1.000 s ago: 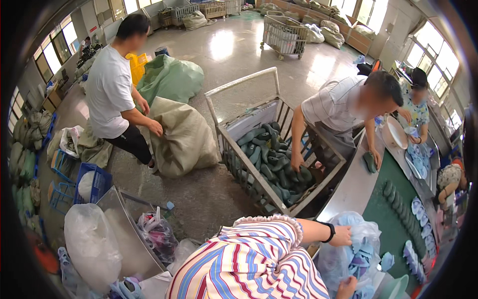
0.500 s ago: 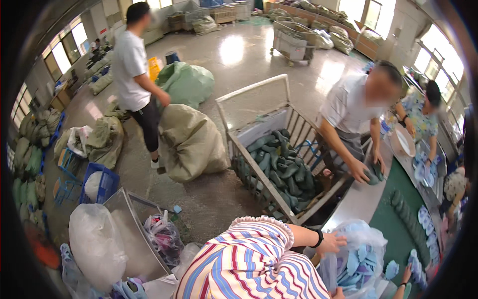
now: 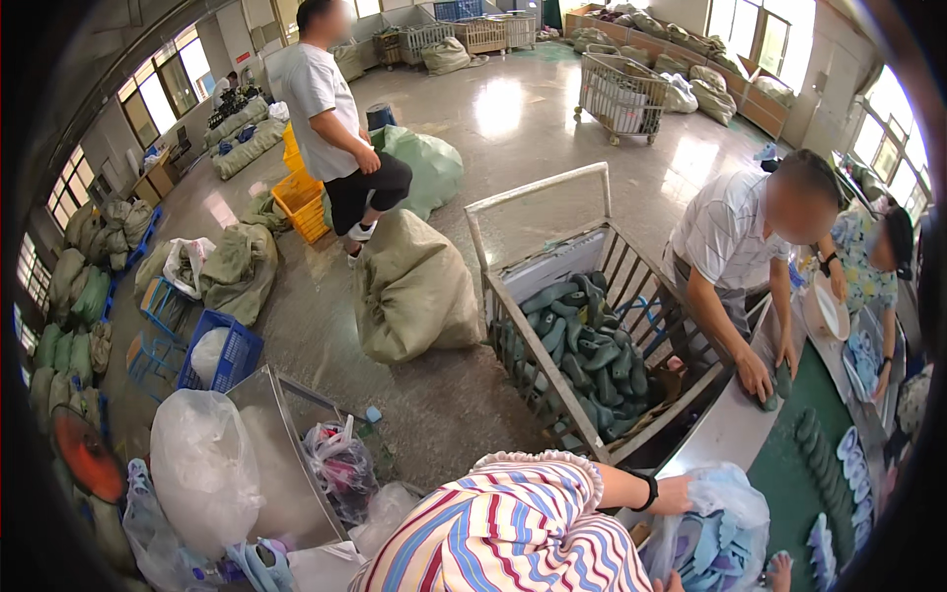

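Daylight is pouring through tall windows (image 3: pixel 166 87) along the left wall and more windows (image 3: pixel 893 113) on the right, and it is glaring off the polished grey concrete floor (image 3: pixel 503 109). Stuffed green sacks (image 3: pixel 414 286) are sitting on the floor mid-room, and others are piling up along the left wall (image 3: pixel 74 296). A metal-barred cart (image 3: pixel 582 316) is standing beside a long steel surface (image 3: pixel 730 434) with a green mat. Another wire cart (image 3: pixel 619 94) is waiting farther back, near wooden crates (image 3: pixel 483 32).
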{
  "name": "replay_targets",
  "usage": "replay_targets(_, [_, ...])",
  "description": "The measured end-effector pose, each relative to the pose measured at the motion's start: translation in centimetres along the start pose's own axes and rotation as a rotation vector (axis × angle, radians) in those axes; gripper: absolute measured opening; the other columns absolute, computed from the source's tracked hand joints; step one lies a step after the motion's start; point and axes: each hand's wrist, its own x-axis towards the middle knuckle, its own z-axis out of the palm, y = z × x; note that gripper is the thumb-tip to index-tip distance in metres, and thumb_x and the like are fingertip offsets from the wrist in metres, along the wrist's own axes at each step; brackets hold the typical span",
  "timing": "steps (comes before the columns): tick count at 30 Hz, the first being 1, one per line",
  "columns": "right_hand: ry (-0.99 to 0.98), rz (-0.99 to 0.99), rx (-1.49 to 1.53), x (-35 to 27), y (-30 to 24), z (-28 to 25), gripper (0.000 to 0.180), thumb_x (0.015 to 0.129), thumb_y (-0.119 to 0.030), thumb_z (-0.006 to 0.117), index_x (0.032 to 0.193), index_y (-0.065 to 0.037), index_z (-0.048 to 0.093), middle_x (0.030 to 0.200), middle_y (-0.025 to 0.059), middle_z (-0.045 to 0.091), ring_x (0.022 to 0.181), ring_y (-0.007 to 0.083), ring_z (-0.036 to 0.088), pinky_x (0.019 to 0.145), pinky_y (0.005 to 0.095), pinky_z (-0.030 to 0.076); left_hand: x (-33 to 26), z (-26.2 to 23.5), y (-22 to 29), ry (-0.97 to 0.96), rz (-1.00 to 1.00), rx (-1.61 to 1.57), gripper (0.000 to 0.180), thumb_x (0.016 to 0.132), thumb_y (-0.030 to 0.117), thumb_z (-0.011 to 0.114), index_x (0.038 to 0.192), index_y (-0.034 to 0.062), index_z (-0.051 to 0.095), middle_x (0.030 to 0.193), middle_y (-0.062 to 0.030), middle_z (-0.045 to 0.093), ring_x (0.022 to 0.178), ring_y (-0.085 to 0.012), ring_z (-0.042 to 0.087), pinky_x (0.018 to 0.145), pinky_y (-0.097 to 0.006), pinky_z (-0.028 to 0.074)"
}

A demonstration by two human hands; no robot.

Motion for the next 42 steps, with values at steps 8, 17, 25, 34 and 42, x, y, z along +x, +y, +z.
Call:
replay_targets(8, [0.021, -0.106, 0.095, 0.8, 1.1, 2.9, 0.04, 0.089, -0.028, 0.054, 0.119, -0.002, 0.051, 0.098, 0.0253, 0.061, 0.091, 0.0409, 0.057, 0.076, 0.0434, 0.046, -1.0, -0.3, 1.1, -0.282, -0.376, -0.505, 0.047, 0.069, 0.011, 0.062, 0.111, -0.001, 0.046, 0.104, -0.0221, 0.055, 0.105, -0.0358, 0.052, 0.093, -0.042, 0.04])
replay_targets(17, [0.006, -0.082, 0.16, 0.7, 0.0, 3.6, 0.04, 0.088, -0.024, 0.054, 0.12, 0.0, 0.05, 0.104, 0.0232, 0.06, 0.098, 0.0369, 0.056, 0.083, 0.04, 0.044, 0.8, 1.6, 1.1, -0.045, -0.675, -0.647, 0.075, 0.066, 0.028, 0.072, 0.124, -0.0004, 0.034, 0.125, -0.0254, 0.034, 0.114, -0.042, 0.042, 0.093, -0.05, 0.04])
replay_targets(25, [-0.002, -0.071, 0.221, 0.9, 0.6, 3.2, 0.041, 0.088, -0.02, 0.055, 0.121, 0.002, 0.049, 0.109, 0.0213, 0.059, 0.104, 0.0333, 0.055, 0.089, 0.037, 0.042, 2.8, 2.9, -1.4, -0.196, -0.766, -0.802, 0.061, 0.076, 0.033, 0.064, 0.122, 0.0026, 0.04, 0.113, -0.0284, 0.049, 0.102, -0.043, 0.053, 0.088, -0.046, 0.044])
replay_targets(34, [-0.05, 0.06, 0.413, 1.0, 4.3, 0.0, 0.031, 0.086, -0.016, 0.058, 0.111, 0.003, 0.055, 0.105, 0.0173, 0.062, 0.098, 0.0278, 0.058, 0.087, 0.0344, 0.043, 4.0, 7.3, 0.3, -0.206, -0.774, -1.01, 0.027, 0.079, 0.017, 0.053, 0.098, -0.0011, 0.057, 0.096, -0.0226, 0.061, 0.095, -0.0368, 0.058, 0.081, -0.042, 0.045])
replay_targets(42, [-0.07, 0.246, 0.03, -0.3, 4.1, -4.8, 0.043, 0.076, -0.027, 0.066, 0.111, -0.004, 0.057, 0.105, 0.0189, 0.059, 0.103, 0.0322, 0.055, 0.088, 0.0414, 0.043, 1.5, 6.9, 7.5, -0.442, -0.567, -1.154, 0.036, 0.073, 0.014, 0.052, 0.105, -0.0007, 0.057, 0.098, -0.0224, 0.063, 0.093, -0.0348, 0.06, 0.078, -0.04, 0.045])
